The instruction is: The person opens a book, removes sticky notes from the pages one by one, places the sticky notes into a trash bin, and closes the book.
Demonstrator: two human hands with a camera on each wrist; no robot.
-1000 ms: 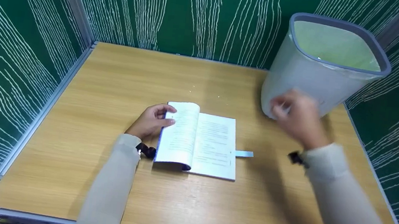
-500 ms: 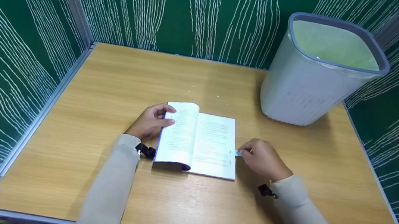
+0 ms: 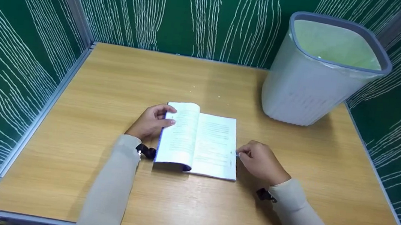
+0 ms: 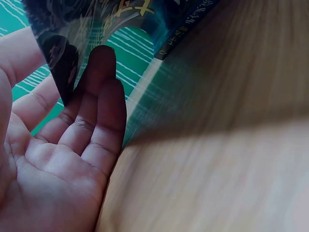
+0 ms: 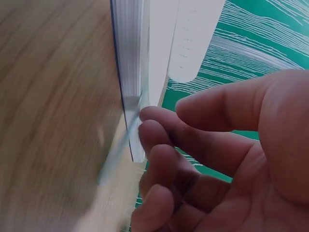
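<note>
An open book (image 3: 215,148) lies on the wooden table, its left pages raised in a curve. At its left edge my left hand (image 3: 148,121) grips the raised pages and cover, thumb on the page. The left wrist view shows the dark cover (image 4: 53,34) with yellow writing above the palm. Beside the right edge is my right hand (image 3: 261,161), its fingers loosely curled. A thin pale blue strip (image 5: 118,150), like a bookmark, sticks out there. The index fingertip is at the strip and page edges, with the thumb apart from it. In the head view the hand mostly hides the strip.
A pale bin (image 3: 301,90) with a grey rim and a greenish liner stands at the back right. Tiny white bits (image 3: 219,96) lie on the table (image 3: 144,72) behind the book. Green walls with white lines enclose three sides.
My right hand came down from in front of the bin to the strip at the book's right edge, then shifted slightly left. My left hand has stayed on the book.
</note>
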